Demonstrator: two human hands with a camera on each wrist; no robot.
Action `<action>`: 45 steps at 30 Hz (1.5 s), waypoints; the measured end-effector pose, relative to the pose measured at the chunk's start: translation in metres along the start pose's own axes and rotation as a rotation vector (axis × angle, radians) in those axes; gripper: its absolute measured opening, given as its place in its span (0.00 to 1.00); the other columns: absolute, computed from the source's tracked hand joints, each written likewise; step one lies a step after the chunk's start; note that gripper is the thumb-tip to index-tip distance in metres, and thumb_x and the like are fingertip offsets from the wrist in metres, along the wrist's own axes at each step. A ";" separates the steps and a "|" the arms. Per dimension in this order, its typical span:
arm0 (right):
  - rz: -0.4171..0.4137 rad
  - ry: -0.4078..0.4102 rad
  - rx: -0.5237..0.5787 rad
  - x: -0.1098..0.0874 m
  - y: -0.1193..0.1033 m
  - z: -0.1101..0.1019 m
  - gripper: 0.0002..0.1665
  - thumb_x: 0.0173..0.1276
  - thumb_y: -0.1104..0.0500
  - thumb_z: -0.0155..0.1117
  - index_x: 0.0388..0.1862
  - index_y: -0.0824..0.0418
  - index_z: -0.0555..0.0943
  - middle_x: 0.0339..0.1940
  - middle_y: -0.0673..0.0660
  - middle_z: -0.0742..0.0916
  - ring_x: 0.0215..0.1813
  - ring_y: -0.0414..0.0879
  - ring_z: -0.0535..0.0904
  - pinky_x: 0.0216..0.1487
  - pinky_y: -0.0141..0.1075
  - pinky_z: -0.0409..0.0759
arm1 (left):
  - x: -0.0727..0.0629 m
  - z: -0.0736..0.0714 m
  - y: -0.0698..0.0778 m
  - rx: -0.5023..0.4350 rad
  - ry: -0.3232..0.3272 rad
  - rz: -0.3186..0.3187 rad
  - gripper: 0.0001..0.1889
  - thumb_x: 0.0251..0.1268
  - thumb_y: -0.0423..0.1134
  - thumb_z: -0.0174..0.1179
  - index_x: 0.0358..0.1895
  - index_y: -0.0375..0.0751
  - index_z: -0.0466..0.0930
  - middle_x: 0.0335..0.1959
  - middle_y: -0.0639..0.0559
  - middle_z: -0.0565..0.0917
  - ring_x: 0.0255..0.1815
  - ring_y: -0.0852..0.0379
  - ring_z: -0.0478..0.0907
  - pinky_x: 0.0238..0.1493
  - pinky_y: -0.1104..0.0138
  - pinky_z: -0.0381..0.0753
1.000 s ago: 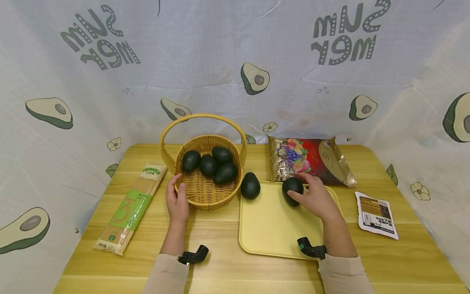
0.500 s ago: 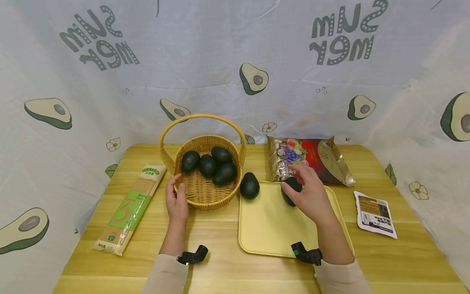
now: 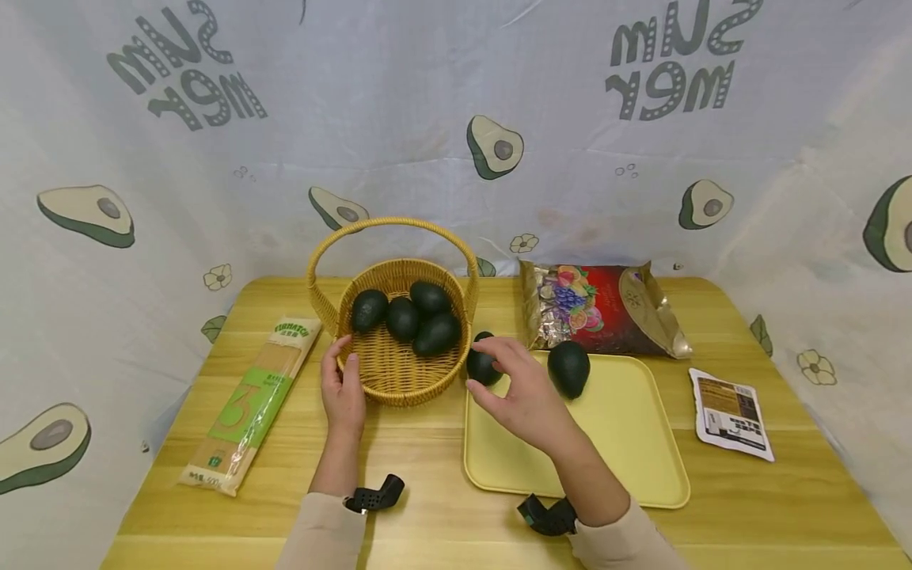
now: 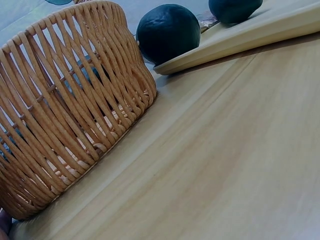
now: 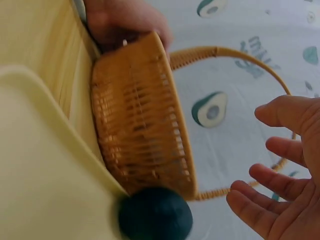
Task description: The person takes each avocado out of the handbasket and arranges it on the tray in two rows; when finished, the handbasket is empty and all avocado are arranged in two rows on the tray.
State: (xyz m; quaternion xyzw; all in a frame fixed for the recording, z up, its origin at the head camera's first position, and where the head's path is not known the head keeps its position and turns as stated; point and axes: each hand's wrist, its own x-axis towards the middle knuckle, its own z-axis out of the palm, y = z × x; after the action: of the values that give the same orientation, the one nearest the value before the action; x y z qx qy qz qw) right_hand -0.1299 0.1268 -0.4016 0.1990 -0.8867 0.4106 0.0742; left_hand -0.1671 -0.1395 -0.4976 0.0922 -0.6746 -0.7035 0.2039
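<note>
My left hand (image 3: 344, 396) rests against the near left side of a round wicker basket (image 3: 402, 392) with a tall handle. Several dark green avocados (image 3: 436, 336) lie in it. My right hand (image 3: 523, 396) hovers over the left part of a yellow tray (image 3: 606, 451), its fingers spread apart and nothing between them. Just beyond these fingers an avocado (image 3: 481, 368) sits at the tray's far left corner, partly covered by the hand. Another avocado (image 3: 568, 370) lies by the tray's far edge. In the right wrist view the right hand (image 5: 285, 175) is apart from the nearer avocado (image 5: 156, 214).
A pack of noodles (image 3: 252, 404) lies left of the basket. Behind the tray is a red and gold candy bag (image 3: 602, 309). A small white and brown pouch (image 3: 730, 416) lies to the right. A printed curtain (image 3: 399, 95) closes off the back and sides.
My right hand has let go of the right avocado, risen off it and moved left towards the other one. The left hand stays at the basket.
</note>
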 end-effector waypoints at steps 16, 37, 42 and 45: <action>0.028 -0.164 -0.098 0.072 -0.012 0.037 0.32 0.69 0.50 0.70 0.71 0.54 0.75 0.70 0.56 0.77 0.68 0.56 0.77 0.65 0.54 0.78 | 0.001 0.002 0.004 0.002 0.010 0.000 0.19 0.79 0.35 0.48 0.68 0.37 0.72 0.74 0.43 0.68 0.80 0.51 0.55 0.78 0.52 0.54; 0.101 -0.231 -0.320 0.142 -0.001 0.092 0.38 0.69 0.43 0.70 0.75 0.51 0.72 0.71 0.59 0.76 0.68 0.58 0.77 0.67 0.53 0.76 | 0.000 0.001 0.002 0.016 0.011 -0.002 0.19 0.80 0.36 0.48 0.68 0.38 0.72 0.74 0.44 0.67 0.80 0.51 0.56 0.77 0.53 0.55; 0.084 -0.221 -0.433 0.143 0.006 0.104 0.41 0.66 0.39 0.71 0.75 0.48 0.72 0.71 0.58 0.77 0.70 0.57 0.74 0.67 0.52 0.77 | -0.001 0.000 0.001 0.008 0.016 -0.006 0.19 0.80 0.36 0.49 0.68 0.39 0.72 0.74 0.45 0.68 0.80 0.52 0.56 0.75 0.57 0.56; 0.074 -0.220 -0.469 0.144 0.006 0.107 0.42 0.64 0.38 0.72 0.74 0.47 0.72 0.70 0.57 0.78 0.70 0.56 0.74 0.67 0.52 0.77 | 0.000 0.000 0.001 0.011 0.018 -0.002 0.19 0.80 0.36 0.48 0.68 0.39 0.72 0.74 0.45 0.68 0.80 0.52 0.56 0.76 0.56 0.55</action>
State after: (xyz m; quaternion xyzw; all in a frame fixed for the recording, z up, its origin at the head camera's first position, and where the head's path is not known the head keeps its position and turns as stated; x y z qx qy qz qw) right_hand -0.2598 0.0074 -0.4338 0.1870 -0.9672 0.1720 0.0063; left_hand -0.1667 -0.1396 -0.4963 0.1004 -0.6764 -0.6993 0.2086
